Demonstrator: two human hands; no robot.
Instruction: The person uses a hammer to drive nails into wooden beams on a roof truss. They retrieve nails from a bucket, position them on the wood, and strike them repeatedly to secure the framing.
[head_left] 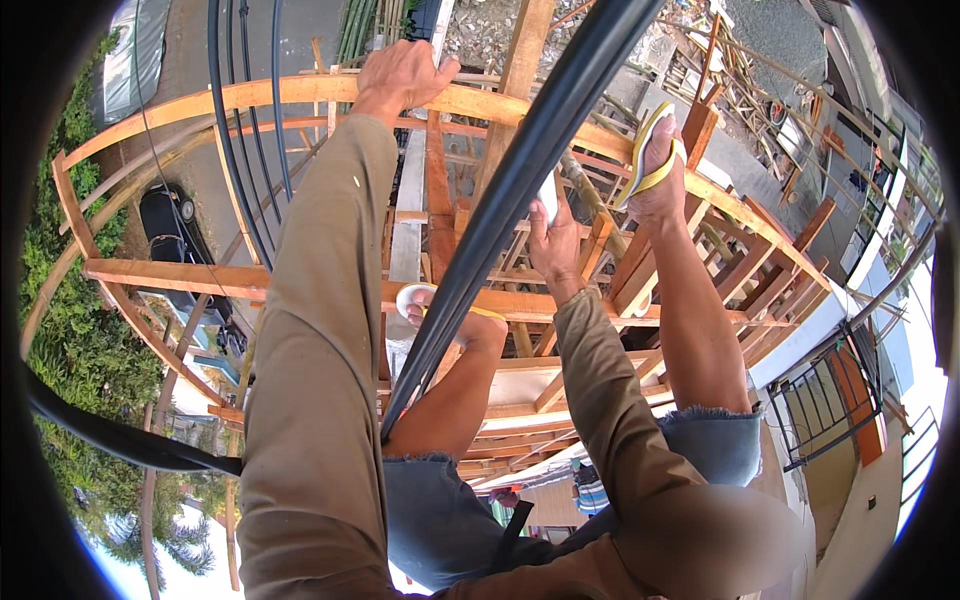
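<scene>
My left hand (400, 76) is on the far curved wooden beam (290, 92), its fingers curled over the top edge and the thumb pointing right. My right hand (556, 242) is lower and nearer, between my two feet. Its fingers are closed round a slim white object (549, 196), partly hidden behind a thick black cable (520, 160), so its kind is unclear. That cable slants across the view from upper right to lower middle. My right foot in a yellow-strapped flip-flop (651, 155) rests on the far beam; the other flip-flop (416, 297) is on the nearer beam (240, 280).
Open timber framing (440, 200) surrounds me, high above a street. Thinner black cables (250, 110) hang at the left, above a dark vehicle (168, 225). Scrap wood and rubble (770, 110) lie below at upper right. A black metal railing (825, 405) stands at the right.
</scene>
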